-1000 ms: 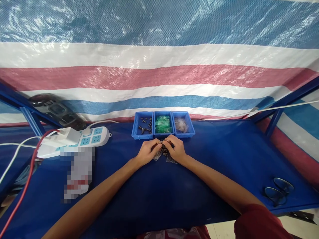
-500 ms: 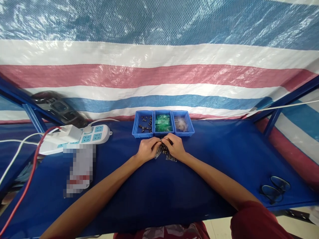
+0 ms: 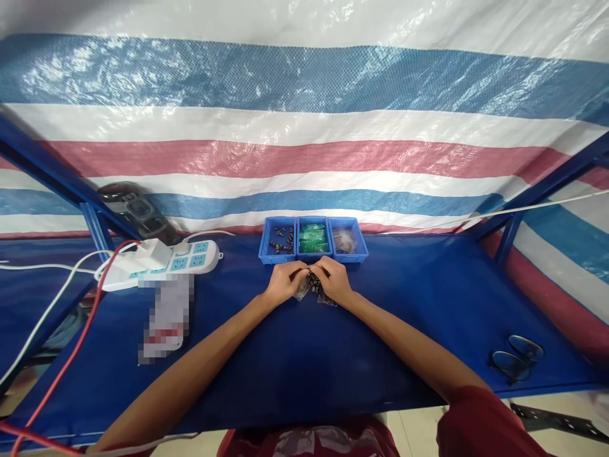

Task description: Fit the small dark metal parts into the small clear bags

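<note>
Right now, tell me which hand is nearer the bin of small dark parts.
Left. The left hand is just in front of that bin; the right hand is farther to the right.

Count: left hand, 1; right hand, 1. Clear bag at the hands: at least 1, cannot tell whether 2. Dark pieces there: several, too small to number. Blue bins: 3. Loose screws: roughly a dozen, overlapping. Green packets: several, overlapping. Power strip: 1. Glasses: 1 pair.
</note>
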Action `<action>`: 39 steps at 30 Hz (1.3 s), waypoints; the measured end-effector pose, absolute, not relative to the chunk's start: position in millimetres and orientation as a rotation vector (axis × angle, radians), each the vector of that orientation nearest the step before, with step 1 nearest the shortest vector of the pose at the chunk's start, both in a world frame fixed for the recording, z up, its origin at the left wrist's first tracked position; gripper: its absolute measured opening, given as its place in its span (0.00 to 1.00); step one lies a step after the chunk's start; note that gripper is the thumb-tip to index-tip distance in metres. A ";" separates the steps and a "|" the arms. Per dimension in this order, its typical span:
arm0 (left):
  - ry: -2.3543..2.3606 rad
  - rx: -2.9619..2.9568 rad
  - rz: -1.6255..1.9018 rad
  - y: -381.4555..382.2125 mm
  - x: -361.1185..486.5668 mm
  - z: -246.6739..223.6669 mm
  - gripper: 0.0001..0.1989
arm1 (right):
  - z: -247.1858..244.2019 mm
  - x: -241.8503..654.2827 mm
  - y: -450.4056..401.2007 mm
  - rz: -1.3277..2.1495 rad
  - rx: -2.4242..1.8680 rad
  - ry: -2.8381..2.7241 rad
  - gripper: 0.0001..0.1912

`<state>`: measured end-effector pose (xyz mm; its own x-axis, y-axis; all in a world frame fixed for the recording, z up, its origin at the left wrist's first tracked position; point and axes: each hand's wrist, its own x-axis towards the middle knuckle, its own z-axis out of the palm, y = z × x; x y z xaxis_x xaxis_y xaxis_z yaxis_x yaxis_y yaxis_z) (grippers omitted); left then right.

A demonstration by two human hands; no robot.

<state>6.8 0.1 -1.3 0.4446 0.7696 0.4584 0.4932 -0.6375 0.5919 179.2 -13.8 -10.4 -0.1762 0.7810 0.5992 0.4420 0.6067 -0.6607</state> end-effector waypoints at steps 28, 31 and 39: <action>0.907 2.437 1.191 0.7 6.7 -4.8 0.09 | -9.5 182.0 -12.7 0.487 -0.909 -1.872 0.18; 0.907 2.437 1.194 0.9 7.0 -5.3 0.10 | -9.7 181.3 -12.3 0.493 -0.920 -1.867 0.18; 0.984 2.396 1.135 -1.8 6.9 -5.1 0.13 | -11.5 179.7 -12.3 0.482 -0.995 -1.881 0.20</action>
